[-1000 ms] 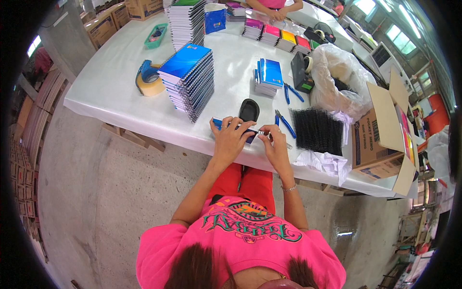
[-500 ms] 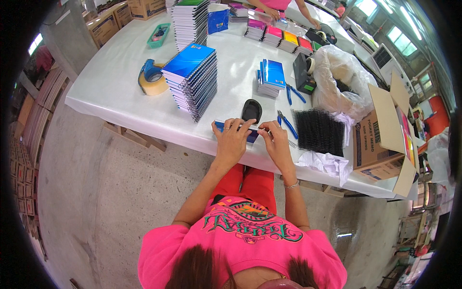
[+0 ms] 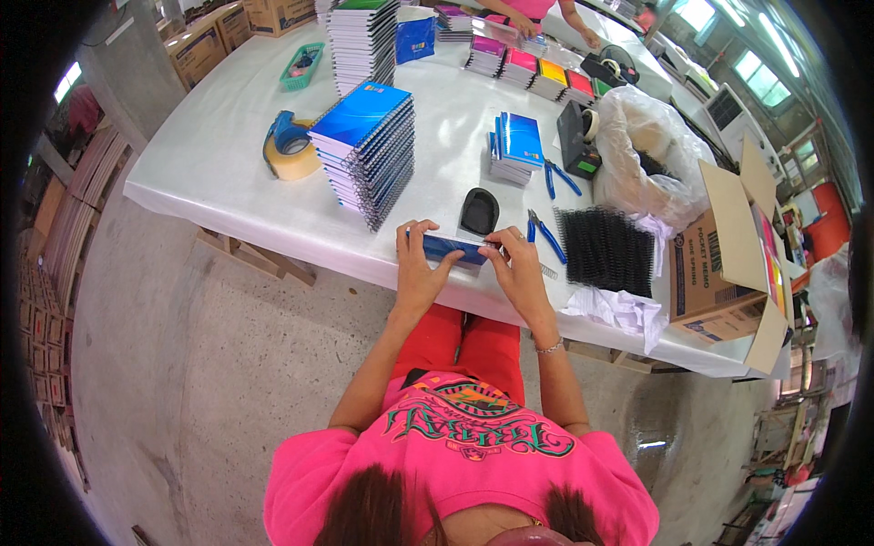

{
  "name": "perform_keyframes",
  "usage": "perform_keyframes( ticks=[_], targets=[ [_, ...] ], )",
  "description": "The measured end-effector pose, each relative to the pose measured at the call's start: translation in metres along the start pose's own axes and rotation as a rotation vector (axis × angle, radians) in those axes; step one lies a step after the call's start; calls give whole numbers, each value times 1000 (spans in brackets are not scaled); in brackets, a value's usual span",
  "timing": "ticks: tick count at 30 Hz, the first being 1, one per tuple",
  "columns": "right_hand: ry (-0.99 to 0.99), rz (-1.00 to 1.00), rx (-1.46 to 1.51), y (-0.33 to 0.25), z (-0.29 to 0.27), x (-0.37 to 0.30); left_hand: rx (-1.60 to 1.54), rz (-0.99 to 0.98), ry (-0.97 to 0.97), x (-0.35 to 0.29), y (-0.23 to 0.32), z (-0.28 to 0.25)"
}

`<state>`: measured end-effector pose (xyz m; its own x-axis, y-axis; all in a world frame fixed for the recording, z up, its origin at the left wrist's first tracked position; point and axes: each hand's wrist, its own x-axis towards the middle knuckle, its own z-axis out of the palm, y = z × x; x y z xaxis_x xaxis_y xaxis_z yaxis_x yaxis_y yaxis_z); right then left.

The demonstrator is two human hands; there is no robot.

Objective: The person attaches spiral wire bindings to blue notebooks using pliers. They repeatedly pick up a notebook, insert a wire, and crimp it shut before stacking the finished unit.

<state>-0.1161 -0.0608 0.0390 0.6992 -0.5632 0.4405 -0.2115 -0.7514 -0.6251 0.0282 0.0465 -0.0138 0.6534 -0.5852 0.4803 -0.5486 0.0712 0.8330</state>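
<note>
A small blue-covered notebook lies low at the table's front edge, its long side across me. My left hand grips its left end, thumb along the near side and fingers over the far side. At the other end my right hand pinches the notebook's right corner, fingertips close together. A loose thin spiral coil shows just right of that hand. Directly beyond the notebook sits a black rounded pad-like object. Blue-handled pliers lie beside a mass of black spiral coils.
A tall stack of blue spiral notebooks and a tape dispenser stand left. A shorter blue stack, second pliers, a plastic bag and an open carton are right. Another person's hands work across the table.
My left fingers have moved left off the middle of the notebook to its left end, uncovering more of the blue cover. My right hand stays at the right end, slightly shifted.
</note>
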Motion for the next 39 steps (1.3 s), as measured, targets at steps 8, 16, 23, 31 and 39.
perform_keyframes(
  ticks=[8, 16, 23, 31, 39],
  targets=[
    [-244, 60, 54, 27, -28, 30, 4, 26, -237, 24, -14, -38],
    [-331, 113, 68, 84, -1, 44, 1, 16, -303, 27, -19, -55],
    [-188, -34, -72, 90, 14, 53, -25, 134, -322, 40, -23, -50],
    [-276, 380, 905, 84, -1, 28, -38, 170, -293, 46, -39, -32],
    [-506, 266, 1147, 67, -39, -7, -125, 108, -299, 33, -34, -17]
  ],
)
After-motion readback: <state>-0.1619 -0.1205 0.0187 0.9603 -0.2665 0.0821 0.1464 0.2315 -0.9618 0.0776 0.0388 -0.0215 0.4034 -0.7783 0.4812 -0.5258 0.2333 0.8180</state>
